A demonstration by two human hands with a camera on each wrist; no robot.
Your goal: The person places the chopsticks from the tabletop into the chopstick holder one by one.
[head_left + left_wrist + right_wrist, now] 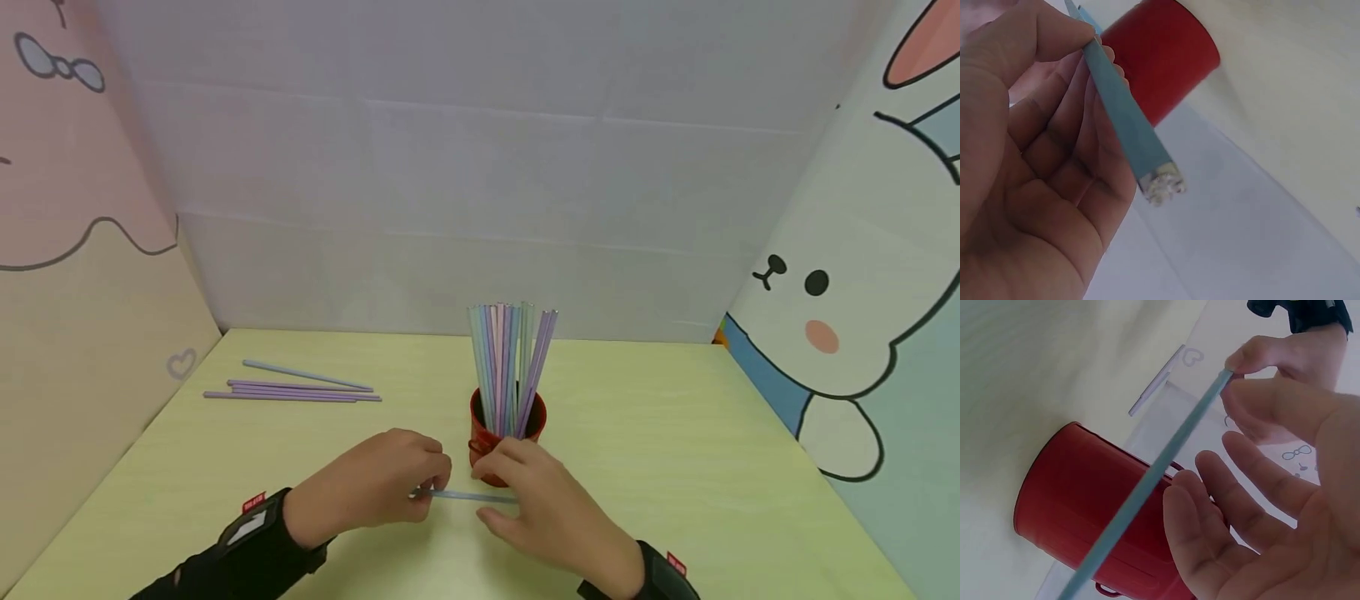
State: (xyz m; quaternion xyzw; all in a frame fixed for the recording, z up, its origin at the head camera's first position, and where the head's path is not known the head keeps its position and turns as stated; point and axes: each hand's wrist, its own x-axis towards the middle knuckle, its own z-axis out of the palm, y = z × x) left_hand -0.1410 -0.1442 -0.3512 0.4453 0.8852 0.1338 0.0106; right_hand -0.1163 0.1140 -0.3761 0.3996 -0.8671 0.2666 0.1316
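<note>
My left hand (375,483) pinches a thin light-blue stick (474,497) near one end, between thumb and fingertips. In the left wrist view, that stick's near end (1163,181) is squared and glittery. The stick lies crosswise in front of a red cup (1091,500), pointing to the right. My right hand (547,508) is beside the cup at the stick's other end, thumb apart and fingers loosely bent, holding nothing. Several pastel sticks (498,358) in blue, purple, pink and green stand upright in the cup, which has small handles.
At the back left of the pale yellow table (675,442), several purple sticks (300,392) lie side by side, with one blue stick (307,373) just behind them. A white wall (465,183) closes the back, and printed cartoon panels stand on both sides.
</note>
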